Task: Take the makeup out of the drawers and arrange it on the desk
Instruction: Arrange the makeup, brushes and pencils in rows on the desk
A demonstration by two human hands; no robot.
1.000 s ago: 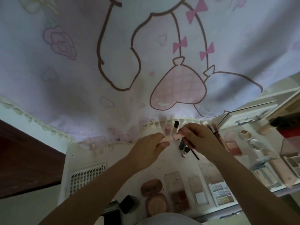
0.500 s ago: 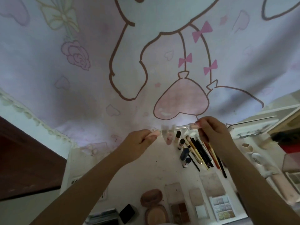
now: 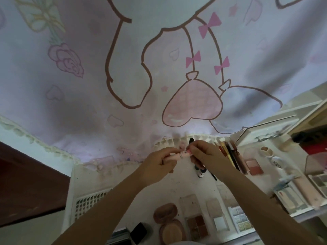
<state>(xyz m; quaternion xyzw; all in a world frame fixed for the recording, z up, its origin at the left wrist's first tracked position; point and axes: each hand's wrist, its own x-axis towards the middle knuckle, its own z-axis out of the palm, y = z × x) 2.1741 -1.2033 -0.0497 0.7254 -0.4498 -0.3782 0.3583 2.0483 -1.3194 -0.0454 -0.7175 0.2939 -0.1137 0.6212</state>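
While both my hands meet above the desk, findings are as follows.

Held item: pink lip gloss tube (image 3: 177, 156), slim, smooth, cylindrical, with a silver band near its middle; it lies roughly level between my hands, raised above the desk (image 3: 109, 175).

Left hand (image 3: 157, 165): fingers curled round the tube's left end, thumb on top.

Right hand (image 3: 206, 155): fingertips pinching the tube's right end; the two hands nearly touch at the silver band.

Desk surface: white, matte, speckled with small stains; a white grid-patterned panel (image 3: 90, 202) lies at its left.

Backdrop: soft printed cloth (image 3: 88, 85), pale lilac, with brown cartoon outlines, pink bows and a pink quilted heart; a cream lace trim runs along its lower hem, which rests on the desk's far edge.

Row of pencils and tubes (image 3: 230, 156): long, thin, lying side by side just right of my right hand; some are hidden under it.

Near edge: oval brown compact (image 3: 165, 213), round peach compact (image 3: 172, 231), black square case (image 3: 139, 233), clear-lidded eyeshadow palettes (image 3: 196, 222) with brown pans.

Right side: two-tone pink blush palette (image 3: 254, 166), white round jar (image 3: 277, 161), small open pot (image 3: 266, 150) holding beige product.

Clear organiser (image 3: 318, 181) at far right: contents blurred, cannot tell.
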